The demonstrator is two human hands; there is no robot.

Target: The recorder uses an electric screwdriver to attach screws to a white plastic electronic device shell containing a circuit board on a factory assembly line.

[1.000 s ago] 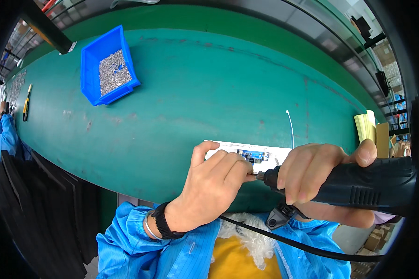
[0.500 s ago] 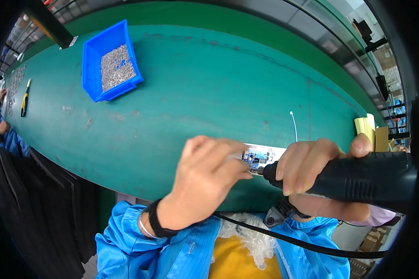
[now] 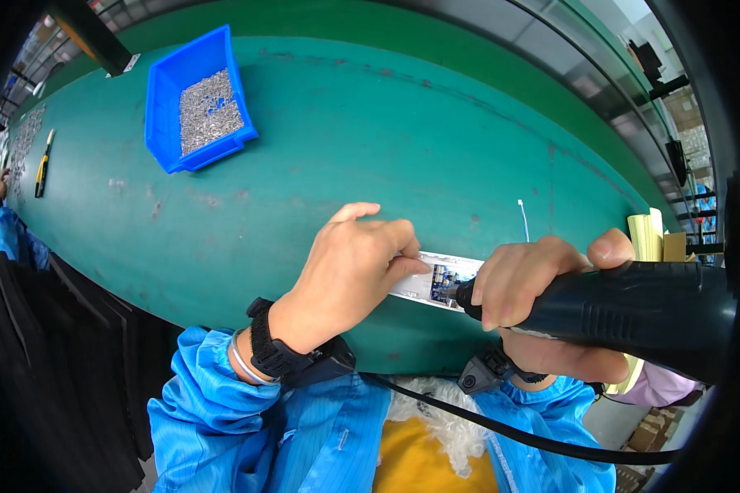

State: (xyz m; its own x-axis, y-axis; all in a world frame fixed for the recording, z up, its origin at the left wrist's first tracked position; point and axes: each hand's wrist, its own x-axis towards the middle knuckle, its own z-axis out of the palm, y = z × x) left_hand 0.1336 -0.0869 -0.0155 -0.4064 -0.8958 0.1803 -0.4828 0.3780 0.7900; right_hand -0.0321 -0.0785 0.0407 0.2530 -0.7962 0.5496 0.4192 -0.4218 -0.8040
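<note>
A black electric screwdriver (image 3: 633,312) lies in my right hand (image 3: 522,283), the fingers wrapped round its front part. Its nose points left and comes down on a blue circuit board (image 3: 441,281), hiding part of the board and the very tip. That board sits inside a long white plastic housing (image 3: 414,285) on the table. My left hand (image 3: 345,263) pinches the housing's left end between thumb and bent fingers, the forefinger partly stretched out. Beyond my right hand a thin white wire with a small connector (image 3: 524,215) sticks up.
On the green table (image 3: 345,140) a blue bin (image 3: 163,107) holds many small screws (image 3: 210,115). A yellow-and-black pen-like tool (image 3: 44,164) lies far left, near small metal pieces and a co-worker's sleeve (image 3: 0,234). Yellow paper-like stock (image 3: 648,234) stands at the right. A black cable (image 3: 501,421) crosses my front.
My left hand has shifted up and left, from beside the screwdriver's tip to the housing's left end, uncovering more of the housing. The screwdriver's nose has moved slightly left and up over the board.
</note>
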